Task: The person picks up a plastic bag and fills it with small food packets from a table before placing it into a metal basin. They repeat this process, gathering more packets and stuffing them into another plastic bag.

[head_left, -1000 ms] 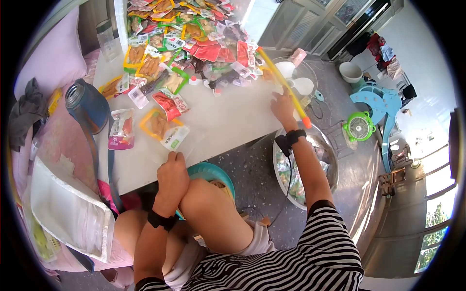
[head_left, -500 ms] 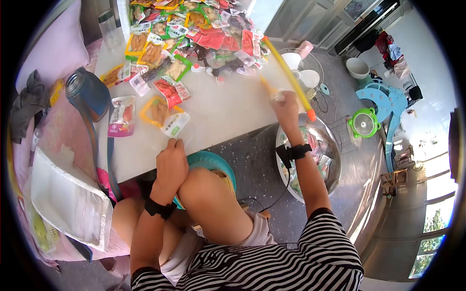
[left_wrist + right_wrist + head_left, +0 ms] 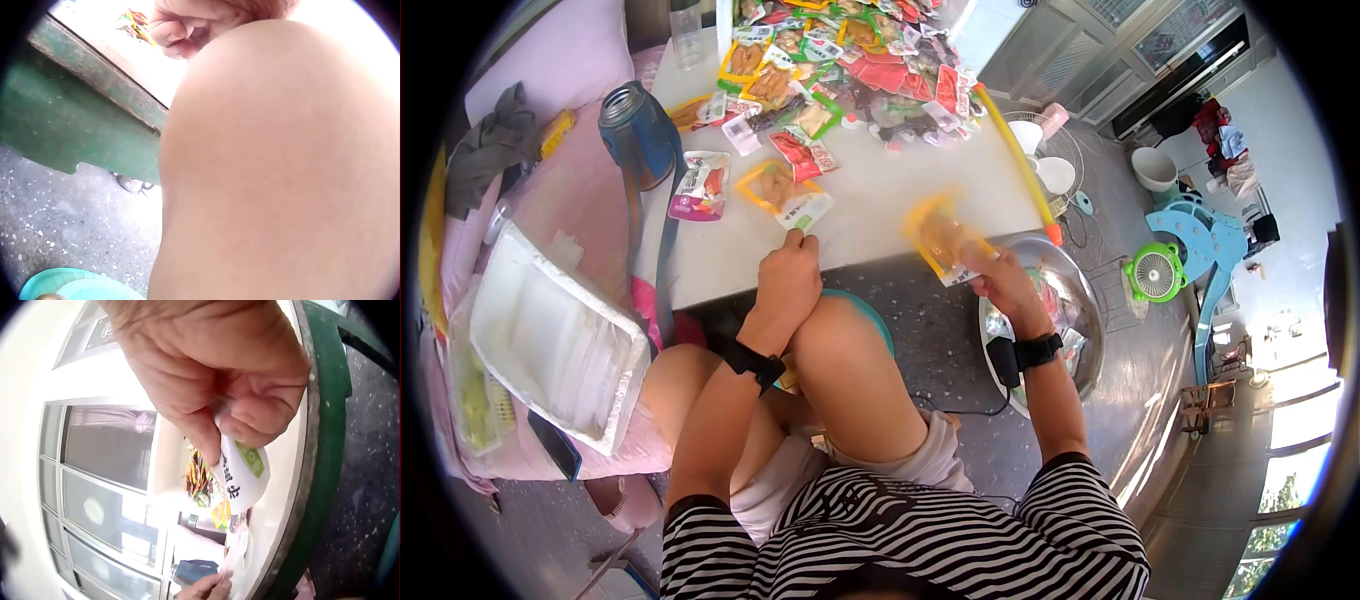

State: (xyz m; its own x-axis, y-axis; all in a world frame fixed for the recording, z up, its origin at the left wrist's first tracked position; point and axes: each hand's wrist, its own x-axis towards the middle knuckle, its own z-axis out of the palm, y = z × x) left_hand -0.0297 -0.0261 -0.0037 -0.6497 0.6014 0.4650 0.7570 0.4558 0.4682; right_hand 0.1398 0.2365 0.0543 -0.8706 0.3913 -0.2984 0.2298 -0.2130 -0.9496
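Observation:
In my right hand (image 3: 1012, 290) I pinch the white end of a yellow-edged snack packet (image 3: 935, 235), held over the table's front edge; the packet is blurred in the head view. My thumb and finger close on its white and green end (image 3: 247, 475) in the right wrist view. My left hand (image 3: 790, 278) sits above my knee at the table edge, fingers curled. It pinches a thin translucent plastic bag (image 3: 235, 550), seen in the right wrist view. Just past those fingertips lies another yellow-edged packet (image 3: 775, 187), with a red packet (image 3: 803, 155) behind it.
A heap of snack packets (image 3: 870, 75) covers the back of the white table (image 3: 865, 210). A yellow tube (image 3: 1020, 165) runs along its right edge. Below stand a metal basin (image 3: 1090, 320) with packets and a teal basin (image 3: 878, 318). A white foam box (image 3: 550, 330) lies left.
My right hand first reached to the table's right side, then picked up the yellow-edged packet and brought it toward the front and left. The left hand stays near the table edge.

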